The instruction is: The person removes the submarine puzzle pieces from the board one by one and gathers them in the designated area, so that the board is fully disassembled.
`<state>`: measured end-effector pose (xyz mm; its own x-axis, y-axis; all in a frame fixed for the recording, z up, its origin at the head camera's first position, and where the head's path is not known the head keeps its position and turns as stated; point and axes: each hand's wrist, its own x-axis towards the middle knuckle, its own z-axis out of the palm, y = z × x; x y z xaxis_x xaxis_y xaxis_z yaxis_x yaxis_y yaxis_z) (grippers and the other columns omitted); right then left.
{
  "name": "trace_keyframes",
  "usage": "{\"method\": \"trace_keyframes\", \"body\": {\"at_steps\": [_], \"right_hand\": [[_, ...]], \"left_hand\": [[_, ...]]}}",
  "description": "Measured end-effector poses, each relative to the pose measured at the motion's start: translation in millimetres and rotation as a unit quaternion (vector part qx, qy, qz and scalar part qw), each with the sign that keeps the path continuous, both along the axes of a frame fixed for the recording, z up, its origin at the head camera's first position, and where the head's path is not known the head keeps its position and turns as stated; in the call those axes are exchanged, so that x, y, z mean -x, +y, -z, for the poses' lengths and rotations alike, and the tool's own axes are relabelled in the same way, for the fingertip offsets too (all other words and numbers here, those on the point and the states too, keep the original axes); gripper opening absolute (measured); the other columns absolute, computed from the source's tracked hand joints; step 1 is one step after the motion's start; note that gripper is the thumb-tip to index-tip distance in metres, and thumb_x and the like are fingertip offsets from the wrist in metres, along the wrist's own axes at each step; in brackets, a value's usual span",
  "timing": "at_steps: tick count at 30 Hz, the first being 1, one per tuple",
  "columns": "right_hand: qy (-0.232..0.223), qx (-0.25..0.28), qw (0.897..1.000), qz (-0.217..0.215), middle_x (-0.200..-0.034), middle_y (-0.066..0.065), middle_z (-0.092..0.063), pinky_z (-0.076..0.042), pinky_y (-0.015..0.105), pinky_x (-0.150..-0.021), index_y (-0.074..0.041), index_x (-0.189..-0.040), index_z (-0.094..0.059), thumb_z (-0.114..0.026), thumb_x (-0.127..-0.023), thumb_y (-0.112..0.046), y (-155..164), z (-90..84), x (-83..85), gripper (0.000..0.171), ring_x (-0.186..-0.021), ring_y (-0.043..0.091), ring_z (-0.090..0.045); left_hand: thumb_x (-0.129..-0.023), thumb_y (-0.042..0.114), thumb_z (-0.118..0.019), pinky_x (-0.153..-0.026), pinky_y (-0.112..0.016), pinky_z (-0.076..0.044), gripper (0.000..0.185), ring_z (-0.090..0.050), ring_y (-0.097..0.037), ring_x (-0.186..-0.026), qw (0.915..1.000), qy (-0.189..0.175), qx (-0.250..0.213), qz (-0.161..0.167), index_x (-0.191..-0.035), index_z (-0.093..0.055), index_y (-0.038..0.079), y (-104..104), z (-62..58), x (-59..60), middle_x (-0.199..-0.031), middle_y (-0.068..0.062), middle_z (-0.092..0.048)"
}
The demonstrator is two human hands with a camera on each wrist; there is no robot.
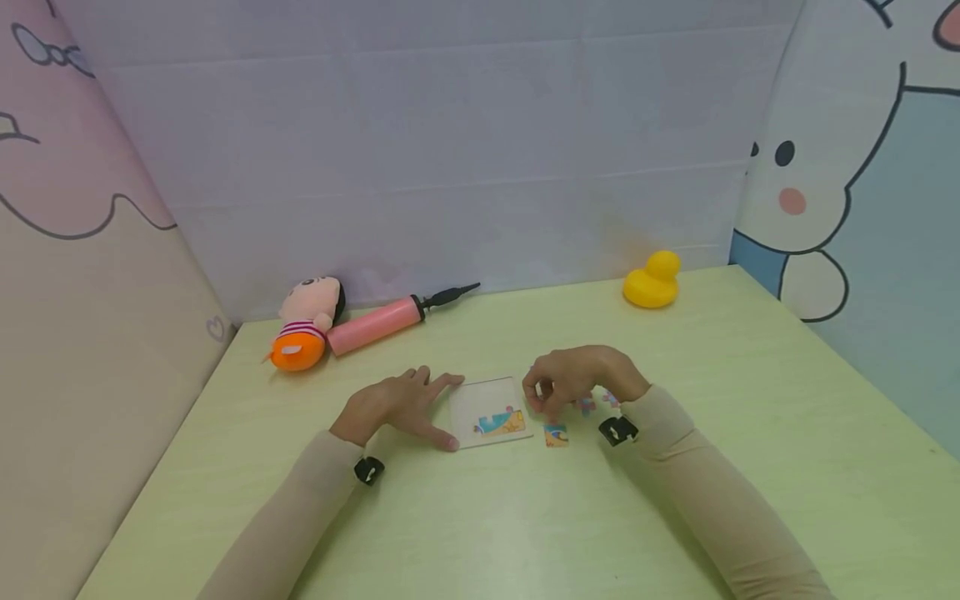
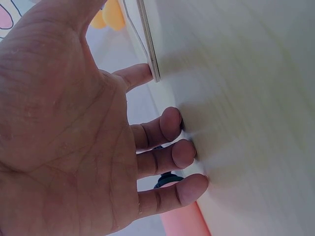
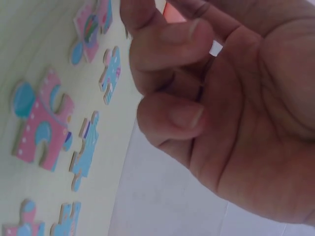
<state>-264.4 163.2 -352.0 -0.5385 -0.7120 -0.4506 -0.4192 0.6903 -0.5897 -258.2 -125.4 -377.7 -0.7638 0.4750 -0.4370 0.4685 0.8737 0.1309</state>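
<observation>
A pale puzzle board lies on the green table, with a few coloured pieces fitted at its near right corner. My left hand rests flat beside its left edge, fingers straight, and one fingertip touches the board's edge. My right hand hovers just right of the board with its fingers curled; no piece shows between them. One loose puzzle piece lies below its fingertips. Several pink and blue pieces are scattered beside and under that hand.
At the back left lie a plush doll and a pink hand pump. A yellow rubber duck sits at the back right. Cartoon-printed walls close in the table on three sides.
</observation>
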Motion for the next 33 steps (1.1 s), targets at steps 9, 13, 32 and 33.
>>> {"method": "trace_keyframes", "body": {"at_steps": [9, 13, 32, 33], "right_hand": [[0.080, 0.003, 0.996, -0.040, -0.086, -0.003, -0.062, -0.040, 0.025, -0.058, -0.018, -0.100, -0.069, -0.059, -0.089, 0.000, -12.1, 4.1, 1.2, 0.023, -0.063, 0.011, -0.048], [0.087, 0.016, 0.995, -0.035, -0.093, -0.002, -0.064, -0.046, 0.027, -0.064, -0.019, -0.103, -0.068, -0.062, -0.092, -0.003, -19.8, 7.3, -2.1, 0.020, -0.071, 0.013, -0.055], [0.116, 0.016, 0.992, -0.042, -0.077, -0.003, -0.062, -0.045, 0.025, -0.063, -0.017, -0.119, -0.059, -0.066, -0.095, -0.010, -48.7, 19.3, -20.7, 0.026, -0.065, 0.009, -0.053], [0.120, 0.015, 0.992, -0.043, -0.075, -0.004, -0.061, -0.044, 0.025, -0.064, -0.017, -0.119, -0.059, -0.066, -0.095, -0.010, -49.7, 19.9, -21.1, 0.026, -0.064, 0.009, -0.053]], "left_hand": [[-0.075, 0.075, -0.070, -0.093, -0.057, -0.045, 0.105, -0.046, -0.033, -0.118, 1.0000, 0.002, 0.004, -0.002, -0.159, -0.024, 0.031, -0.2, 0.2, 0.7, -0.133, -0.016, -0.043], [-0.074, 0.075, -0.070, -0.092, -0.057, -0.046, 0.105, -0.047, -0.033, -0.116, 1.0000, 0.001, 0.005, -0.003, -0.158, -0.025, 0.031, -0.3, 0.3, 0.7, -0.132, -0.016, -0.043], [-0.075, 0.075, -0.070, -0.089, -0.054, -0.048, 0.105, -0.047, -0.030, -0.112, 0.9999, 0.005, 0.010, 0.004, -0.158, -0.025, 0.030, 0.6, -0.8, 0.8, -0.125, -0.014, -0.044], [-0.075, 0.075, -0.070, -0.089, -0.054, -0.048, 0.105, -0.047, -0.030, -0.112, 0.9999, 0.006, 0.010, 0.005, -0.158, -0.025, 0.030, 0.6, -0.7, 1.0, -0.125, -0.014, -0.044]]}}
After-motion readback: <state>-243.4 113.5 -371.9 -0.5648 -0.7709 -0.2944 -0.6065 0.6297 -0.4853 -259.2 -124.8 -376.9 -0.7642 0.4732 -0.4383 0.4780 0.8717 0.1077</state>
